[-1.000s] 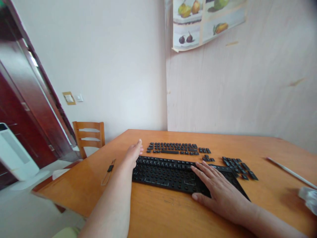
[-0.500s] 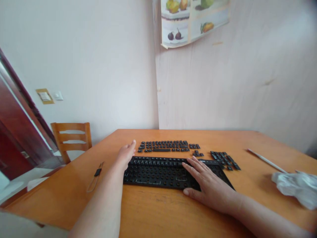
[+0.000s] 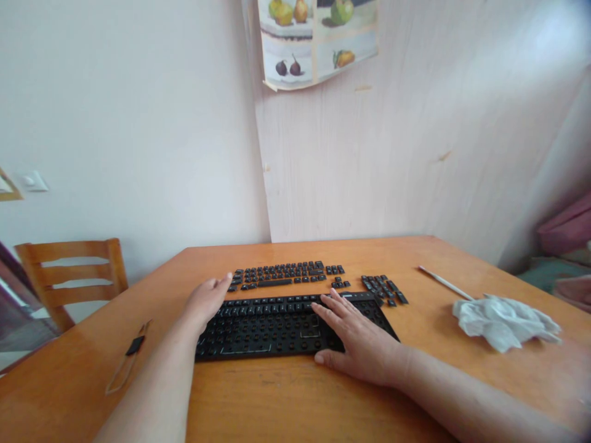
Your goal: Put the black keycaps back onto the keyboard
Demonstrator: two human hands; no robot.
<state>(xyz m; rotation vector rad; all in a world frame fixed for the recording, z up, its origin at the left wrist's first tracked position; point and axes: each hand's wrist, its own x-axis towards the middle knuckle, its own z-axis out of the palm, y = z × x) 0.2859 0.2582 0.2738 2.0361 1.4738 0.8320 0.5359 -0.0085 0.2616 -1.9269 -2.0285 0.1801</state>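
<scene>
A black keyboard (image 3: 258, 332) lies on the wooden table, most of its keycaps off; only the upper rows still carry keys. At its left end is my left hand (image 3: 207, 301), touching the edge, with its extended digits pointing forward and some fingers hidden behind the hand. Flat across the keyboard's right part rests my right hand (image 3: 357, 338), its fingers apart and nothing held. Behind the keyboard, loose black keycaps (image 3: 279, 272) lie in rows, with a number-pad group (image 3: 384, 289) at the right.
On the left lies a wire keycap puller (image 3: 135, 346) with a black grip. A white stick (image 3: 446, 283) and a crumpled white cloth or tissue (image 3: 505, 323) are on the right. A wooden chair (image 3: 76, 271) stands past the left table edge; a fruit poster (image 3: 318, 43) hangs on the wall.
The view has turned to the right, so everything appears further left. Both hands stay at the keyboard in nearly the same places.
</scene>
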